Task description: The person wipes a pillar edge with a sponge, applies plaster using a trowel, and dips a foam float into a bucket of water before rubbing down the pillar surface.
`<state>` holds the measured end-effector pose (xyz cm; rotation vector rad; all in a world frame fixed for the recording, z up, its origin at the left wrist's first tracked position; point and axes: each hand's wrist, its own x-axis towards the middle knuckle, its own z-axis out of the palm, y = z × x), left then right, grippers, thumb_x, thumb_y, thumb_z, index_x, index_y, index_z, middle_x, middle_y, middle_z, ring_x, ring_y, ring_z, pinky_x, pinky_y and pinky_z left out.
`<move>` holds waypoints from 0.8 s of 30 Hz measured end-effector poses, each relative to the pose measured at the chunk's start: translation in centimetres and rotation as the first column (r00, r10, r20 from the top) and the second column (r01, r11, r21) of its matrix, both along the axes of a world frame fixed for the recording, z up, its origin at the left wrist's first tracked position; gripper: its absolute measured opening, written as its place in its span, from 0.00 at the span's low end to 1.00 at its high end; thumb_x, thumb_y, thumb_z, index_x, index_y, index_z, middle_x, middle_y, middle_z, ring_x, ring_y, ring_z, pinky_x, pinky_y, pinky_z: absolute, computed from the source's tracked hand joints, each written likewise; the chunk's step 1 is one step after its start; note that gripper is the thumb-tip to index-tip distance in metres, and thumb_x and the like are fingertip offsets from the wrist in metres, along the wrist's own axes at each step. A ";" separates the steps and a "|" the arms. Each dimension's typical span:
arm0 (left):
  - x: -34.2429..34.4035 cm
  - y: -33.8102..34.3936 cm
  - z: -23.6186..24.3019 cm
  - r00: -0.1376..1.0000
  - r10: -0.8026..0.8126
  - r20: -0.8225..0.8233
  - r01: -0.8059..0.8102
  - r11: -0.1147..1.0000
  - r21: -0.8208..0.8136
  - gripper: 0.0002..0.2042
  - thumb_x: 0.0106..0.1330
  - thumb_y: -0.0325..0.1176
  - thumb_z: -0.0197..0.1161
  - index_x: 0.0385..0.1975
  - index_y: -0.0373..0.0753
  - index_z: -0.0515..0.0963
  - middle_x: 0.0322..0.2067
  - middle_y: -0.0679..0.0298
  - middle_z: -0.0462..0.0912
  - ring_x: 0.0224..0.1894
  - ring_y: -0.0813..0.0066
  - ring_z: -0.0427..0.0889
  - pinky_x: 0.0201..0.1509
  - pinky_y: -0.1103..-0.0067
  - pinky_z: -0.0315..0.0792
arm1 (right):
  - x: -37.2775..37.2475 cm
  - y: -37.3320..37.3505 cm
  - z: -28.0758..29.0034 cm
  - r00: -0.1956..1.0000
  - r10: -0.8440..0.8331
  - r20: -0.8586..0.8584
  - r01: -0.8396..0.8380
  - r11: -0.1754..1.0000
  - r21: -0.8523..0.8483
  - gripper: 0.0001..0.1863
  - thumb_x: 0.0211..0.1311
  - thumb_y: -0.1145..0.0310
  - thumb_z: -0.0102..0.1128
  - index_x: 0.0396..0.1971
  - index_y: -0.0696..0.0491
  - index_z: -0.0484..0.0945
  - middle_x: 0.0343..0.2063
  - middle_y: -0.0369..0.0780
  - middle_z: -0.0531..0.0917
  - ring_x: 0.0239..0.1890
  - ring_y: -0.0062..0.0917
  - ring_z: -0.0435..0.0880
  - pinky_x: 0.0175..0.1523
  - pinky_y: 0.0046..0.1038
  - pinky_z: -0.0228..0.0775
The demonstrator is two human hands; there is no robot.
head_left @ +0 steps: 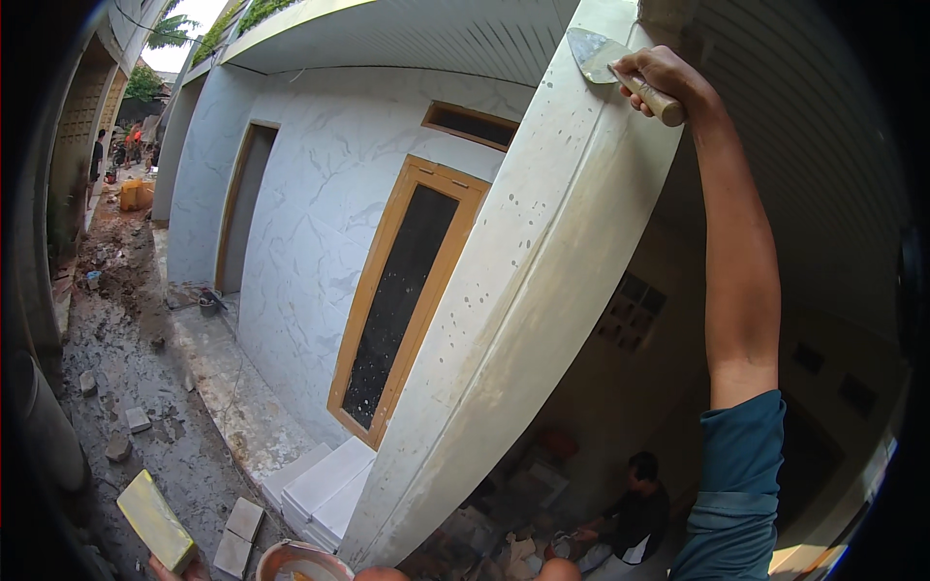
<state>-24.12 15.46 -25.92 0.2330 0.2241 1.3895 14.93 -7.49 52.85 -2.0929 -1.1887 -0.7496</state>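
High on the pale pillar [542, 252], my right hand [661, 76] is closed round the wooden handle of a pointed trowel [593, 56]. The trowel's metal blade lies at the pillar's face near its top. Grey specks dot the pillar's left face, and a raised line runs down its length. At the lower left, my left hand [180, 565] grips the near end of a yellowish rectangular block [155, 521]; its exact kind is unclear. Most of that hand is cut off by the frame's lower edge. A bucket [302, 560] sits below, partly in view.
White tiles or boards [325, 492] are stacked at the pillar's foot. A wood-framed window [407, 300] is set in the marbled wall [310, 174]. Loose blocks [238, 533] lie on the muddy ground [145, 387]. Another person [635, 513] sits low behind the pillar. More people stand far down the alley.
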 end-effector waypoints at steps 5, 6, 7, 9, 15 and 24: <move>-0.1 -0.2 -1.0 1.000 -0.012 0.011 0.012 1.000 0.012 0.19 0.73 0.39 0.49 0.55 0.30 0.69 0.48 0.52 0.78 0.50 0.61 0.79 0.56 0.68 0.76 | 0.0 0.6 0.9 0.999 -0.001 0.050 -0.008 0.984 0.178 0.16 0.64 0.64 0.55 0.39 0.65 0.76 0.21 0.40 0.79 0.16 0.19 0.77 0.16 0.22 0.71; 0.5 0.1 -1.5 0.999 -0.030 0.030 0.030 0.999 0.018 0.19 0.73 0.39 0.49 0.55 0.30 0.69 0.48 0.52 0.78 0.50 0.61 0.79 0.56 0.68 0.76 | -0.9 -0.3 1.5 0.998 -0.019 0.052 0.011 0.989 0.147 0.16 0.64 0.64 0.55 0.39 0.65 0.76 0.21 0.40 0.79 0.16 0.19 0.77 0.16 0.22 0.72; 0.9 0.2 -2.3 0.998 -0.043 0.049 0.040 0.998 0.049 0.19 0.73 0.39 0.49 0.55 0.29 0.69 0.48 0.52 0.78 0.50 0.61 0.80 0.56 0.68 0.76 | -1.5 -1.0 1.9 0.998 -0.038 0.053 0.032 0.993 0.114 0.16 0.64 0.65 0.55 0.39 0.65 0.76 0.21 0.40 0.79 0.16 0.18 0.77 0.16 0.21 0.72; -1.8 -1.3 -2.8 1.000 0.008 0.019 -0.009 1.000 0.023 0.19 0.73 0.39 0.49 0.55 0.29 0.70 0.48 0.52 0.78 0.50 0.62 0.80 0.56 0.68 0.76 | 1.7 2.4 0.9 0.998 0.048 0.032 -0.051 0.993 0.102 0.15 0.64 0.64 0.56 0.38 0.64 0.76 0.21 0.40 0.78 0.15 0.18 0.77 0.16 0.21 0.71; -1.7 -1.6 -2.0 1.000 0.029 0.010 -0.028 0.999 -0.041 0.19 0.73 0.41 0.50 0.52 0.31 0.71 0.44 0.56 0.79 0.46 0.66 0.80 0.52 0.71 0.76 | 0.3 -2.4 -4.8 0.978 -0.141 0.154 0.159 0.980 -0.115 0.16 0.62 0.60 0.56 0.26 0.60 0.76 0.19 0.38 0.77 0.13 0.20 0.75 0.13 0.24 0.67; -1.8 -1.9 -0.3 0.999 0.046 0.009 -0.046 0.998 -0.044 0.19 0.73 0.41 0.50 0.53 0.32 0.71 0.46 0.56 0.79 0.47 0.64 0.80 0.52 0.70 0.76 | -1.8 -3.1 -7.4 0.986 -0.166 0.023 0.165 0.932 -0.324 0.17 0.61 0.59 0.56 0.22 0.59 0.75 0.19 0.38 0.77 0.13 0.20 0.75 0.13 0.27 0.66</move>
